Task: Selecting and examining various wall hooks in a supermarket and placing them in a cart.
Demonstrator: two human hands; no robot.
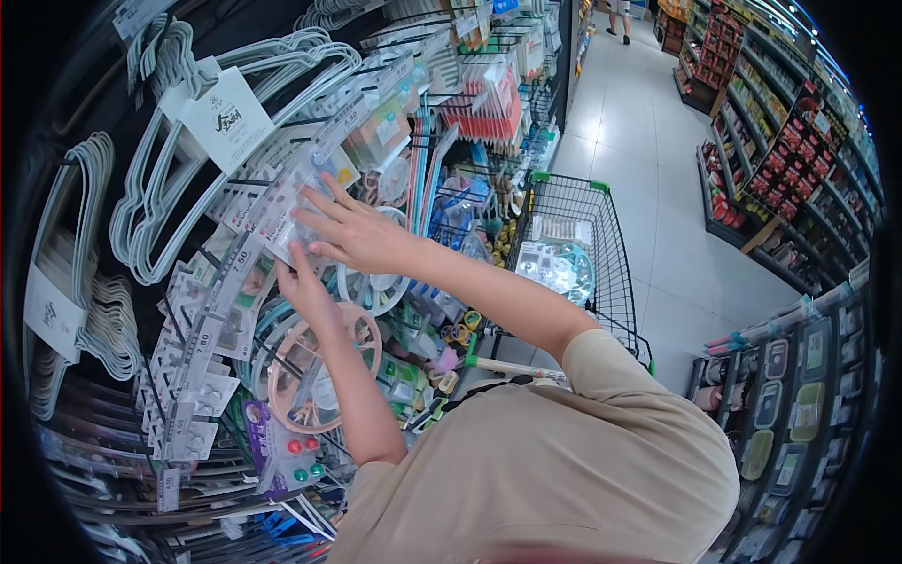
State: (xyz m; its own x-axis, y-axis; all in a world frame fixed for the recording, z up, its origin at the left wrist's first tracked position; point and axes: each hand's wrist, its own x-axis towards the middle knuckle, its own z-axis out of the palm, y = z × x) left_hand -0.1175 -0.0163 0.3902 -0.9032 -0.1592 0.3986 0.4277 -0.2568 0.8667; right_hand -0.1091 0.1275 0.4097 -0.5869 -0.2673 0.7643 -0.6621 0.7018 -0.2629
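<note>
A flat white and clear blister pack point(279, 227) hangs at the price rail among similar packs. My left hand point(304, 287) grips its lower edge, the index finger pointing up along it. Spread across the front of the pack are the fingers of my right hand point(363, 236), touching it from the right. What the pack contains is too small to make out. Under my left forearm hangs a pink round plastic clip hanger point(282, 384). A white round hanger point(386, 299) is just below my right hand.
White clothes hangers point(151, 218) with a card sleeve fill the upper left. A shopping cart point(620, 247) with packaged goods stands to the right, a green-trimmed basket. Opposite are shelves of food containers point(807, 412). A person's legs point(620, 25) show far down the aisle.
</note>
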